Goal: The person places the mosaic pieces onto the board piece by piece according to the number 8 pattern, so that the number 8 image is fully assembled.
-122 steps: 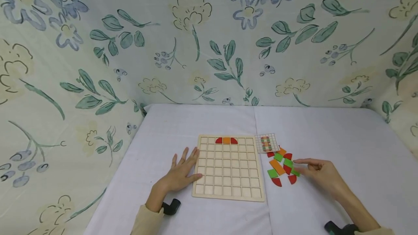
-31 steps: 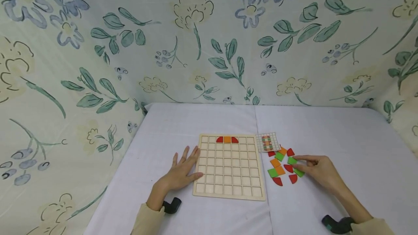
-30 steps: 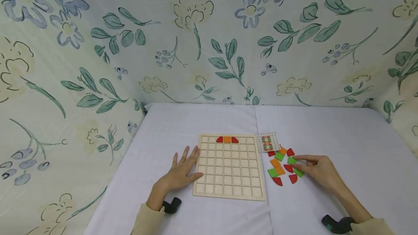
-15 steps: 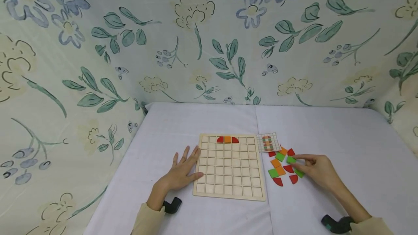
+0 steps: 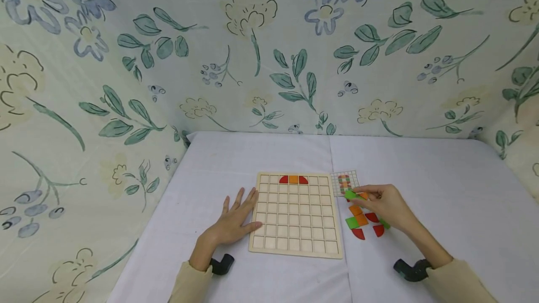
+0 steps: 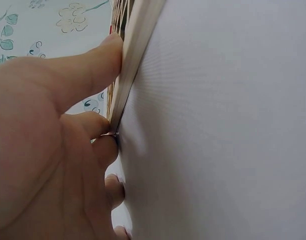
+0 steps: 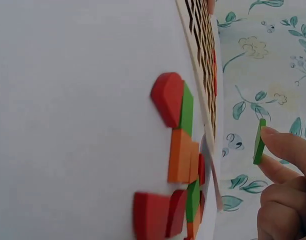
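Note:
My right hand (image 5: 389, 205) pinches a green square tile (image 5: 350, 194) between thumb and forefinger, over the near right corner of the pattern card (image 5: 338, 182). In the right wrist view the green tile (image 7: 259, 142) is held up off the white cloth. My left hand (image 5: 233, 223) lies with fingers spread at the left side of a wooden grid board (image 5: 294, 219), its thumb on the rim. The board's far row holds an orange square tile (image 5: 293, 179) between two red rounded tiles (image 5: 284, 180).
Beside the board's right edge lie loose tiles: orange squares (image 5: 360, 220), a green square (image 5: 352, 222) and red quarter-rounds (image 5: 358, 234). My right hand hides part of this pile. White cloth (image 5: 223, 158) covers the table, and a flowered curtain (image 5: 294, 78) hangs behind it.
My right hand first nudged tiles apart in the pile, then picked up the green square tile and carried it left and away from me to the card. My left hand stays at the board.

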`<state>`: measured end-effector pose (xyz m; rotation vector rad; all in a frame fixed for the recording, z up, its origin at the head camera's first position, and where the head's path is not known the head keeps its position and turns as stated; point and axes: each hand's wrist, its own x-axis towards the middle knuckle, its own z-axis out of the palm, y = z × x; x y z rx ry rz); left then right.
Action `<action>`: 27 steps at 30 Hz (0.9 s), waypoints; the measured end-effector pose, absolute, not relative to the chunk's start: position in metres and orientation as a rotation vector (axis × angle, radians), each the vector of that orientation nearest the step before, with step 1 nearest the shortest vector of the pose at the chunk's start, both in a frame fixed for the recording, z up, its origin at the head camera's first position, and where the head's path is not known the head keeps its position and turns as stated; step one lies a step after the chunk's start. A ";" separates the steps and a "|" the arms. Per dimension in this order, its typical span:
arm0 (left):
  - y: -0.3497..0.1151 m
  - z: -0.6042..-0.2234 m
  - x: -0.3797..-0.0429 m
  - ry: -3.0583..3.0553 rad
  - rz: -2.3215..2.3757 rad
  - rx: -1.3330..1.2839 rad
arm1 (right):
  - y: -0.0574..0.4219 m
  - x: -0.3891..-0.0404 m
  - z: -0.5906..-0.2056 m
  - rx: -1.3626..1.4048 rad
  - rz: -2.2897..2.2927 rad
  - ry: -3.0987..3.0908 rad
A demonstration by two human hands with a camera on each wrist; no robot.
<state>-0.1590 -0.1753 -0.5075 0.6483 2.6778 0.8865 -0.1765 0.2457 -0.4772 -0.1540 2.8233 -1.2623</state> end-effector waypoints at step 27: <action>-0.176 -0.503 -0.159 2.686 0.798 0.594 | 0.122 -0.240 -0.480 -0.593 -1.292 2.653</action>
